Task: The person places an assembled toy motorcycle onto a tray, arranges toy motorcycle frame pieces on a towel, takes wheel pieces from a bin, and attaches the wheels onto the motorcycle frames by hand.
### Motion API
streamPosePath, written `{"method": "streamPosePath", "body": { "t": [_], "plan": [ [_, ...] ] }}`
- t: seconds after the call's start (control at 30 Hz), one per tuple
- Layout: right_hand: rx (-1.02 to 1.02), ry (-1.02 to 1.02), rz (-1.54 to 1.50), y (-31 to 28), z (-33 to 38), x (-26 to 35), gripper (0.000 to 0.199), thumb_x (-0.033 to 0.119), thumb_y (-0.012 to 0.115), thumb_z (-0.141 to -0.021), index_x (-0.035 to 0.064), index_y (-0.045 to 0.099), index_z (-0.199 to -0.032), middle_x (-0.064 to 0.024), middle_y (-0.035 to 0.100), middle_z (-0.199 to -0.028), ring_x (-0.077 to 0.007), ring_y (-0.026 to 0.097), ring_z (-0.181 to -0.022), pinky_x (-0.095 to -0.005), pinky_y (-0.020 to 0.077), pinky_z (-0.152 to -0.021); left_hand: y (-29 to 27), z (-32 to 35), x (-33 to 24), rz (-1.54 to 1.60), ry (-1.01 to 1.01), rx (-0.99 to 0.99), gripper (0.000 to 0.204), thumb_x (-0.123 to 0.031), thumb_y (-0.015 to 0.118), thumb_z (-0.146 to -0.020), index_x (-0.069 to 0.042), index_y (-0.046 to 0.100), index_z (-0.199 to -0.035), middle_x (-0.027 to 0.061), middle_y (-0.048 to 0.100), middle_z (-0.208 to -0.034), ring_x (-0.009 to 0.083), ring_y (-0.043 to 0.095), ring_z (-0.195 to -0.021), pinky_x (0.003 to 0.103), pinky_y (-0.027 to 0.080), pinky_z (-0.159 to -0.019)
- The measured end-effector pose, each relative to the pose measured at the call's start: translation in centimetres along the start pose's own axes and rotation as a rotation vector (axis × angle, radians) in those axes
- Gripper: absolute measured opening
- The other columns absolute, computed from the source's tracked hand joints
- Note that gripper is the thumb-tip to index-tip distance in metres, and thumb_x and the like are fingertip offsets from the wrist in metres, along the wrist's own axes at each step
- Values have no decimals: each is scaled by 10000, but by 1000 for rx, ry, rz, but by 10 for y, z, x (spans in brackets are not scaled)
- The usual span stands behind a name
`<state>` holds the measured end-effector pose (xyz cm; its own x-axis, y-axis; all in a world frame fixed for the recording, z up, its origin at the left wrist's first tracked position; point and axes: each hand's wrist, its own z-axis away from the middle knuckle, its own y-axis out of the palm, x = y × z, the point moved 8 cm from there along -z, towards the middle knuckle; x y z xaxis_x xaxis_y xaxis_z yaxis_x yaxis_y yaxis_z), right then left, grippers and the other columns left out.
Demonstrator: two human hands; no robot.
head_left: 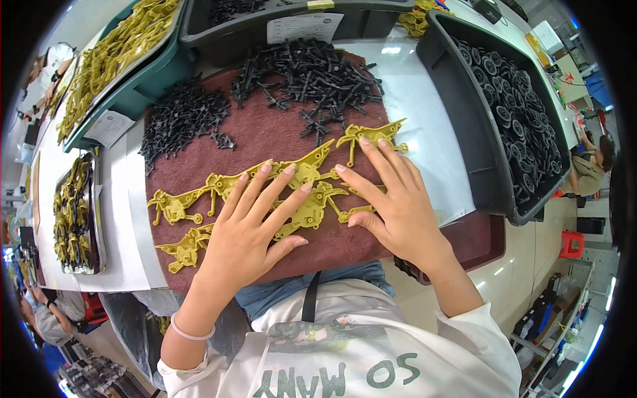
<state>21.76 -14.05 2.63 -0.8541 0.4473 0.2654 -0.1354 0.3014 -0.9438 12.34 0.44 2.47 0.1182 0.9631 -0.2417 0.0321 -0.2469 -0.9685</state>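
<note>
Left hand (249,235) and right hand (406,209) lay spread over yellow parts (308,174) by the near edge of the table (126,219). The parts looked light, stiff; broad middles seemed safest holds.

My left hand (249,229) hides the middle of some yellow parts (308,215) by the near edge of the cloth (186,164); my right hand (405,202) partly covers others toward its right edge. Black pieces (188,116) at its far left corner are too small to tell apart. The view's top cuts off a dark bin (229,34) beyond its far edge.
</note>
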Motion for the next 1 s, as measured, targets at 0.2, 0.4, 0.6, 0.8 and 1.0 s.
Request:
{"method": "streamPosePath", "body": {
  "t": [0.2, 0.4, 0.6, 0.8, 1.0],
  "plan": [
    [16, -7, 62, 0, -2, 4, 590, 507, 561, -860, 193, 534, -1359, -196, 380, -1458, -409, 360, -1332, -505, 322, -1076, -41, 36, 49, 229, -281, -213, 731, -601, 575, -811, -195, 487, -1412, 108, 343, -1527, 352, 301, -1407, 501, 200, -1163],
    [-23, -13, 113, 6, -5, 17, 590, 494, 560, -872, 174, 524, -1367, -231, 388, -1436, -439, 399, -1288, -496, 383, -1025, -16, 58, 62, -101, -374, -69, 680, -552, 595, -810, -257, 491, -1413, 69, 337, -1538, 318, 270, -1428, 491, 162, -1177],
    [11, -4, 71, 12, -4, 22, 618, 528, 485, -898, 189, 475, -1415, -227, 338, -1474, -448, 345, -1326, -509, 337, -1055, -19, 63, 70, -123, -391, -69, 625, -525, 597, -818, -255, 531, -1378, 44, 381, -1511, 300, 306, -1408, 474, 181, -1177],
    [-21, 14, 11, -1, -6, 27, 614, 513, 522, -880, 205, 486, -1409, -197, 356, -1480, -375, 366, -1342, -490, 282, -1099, -19, 70, 78, -105, -422, -54, 589, -537, 549, -857, -253, 535, -1373, 52, 375, -1516, 299, 300, -1414, 470, 174, -1182],
    [72, -248, -141, 15, -6, 64, 582, 421, 618, -832, 135, 544, -1333, -117, 449, -1435, -282, 415, -1316, -439, 293, -1109, -25, 76, 88, -76, -433, -21, 536, -389, 579, -883, -242, 510, -1394, 56, 360, -1525, 309, 288, -1419, 471, 170, -1184]
  ]
}}
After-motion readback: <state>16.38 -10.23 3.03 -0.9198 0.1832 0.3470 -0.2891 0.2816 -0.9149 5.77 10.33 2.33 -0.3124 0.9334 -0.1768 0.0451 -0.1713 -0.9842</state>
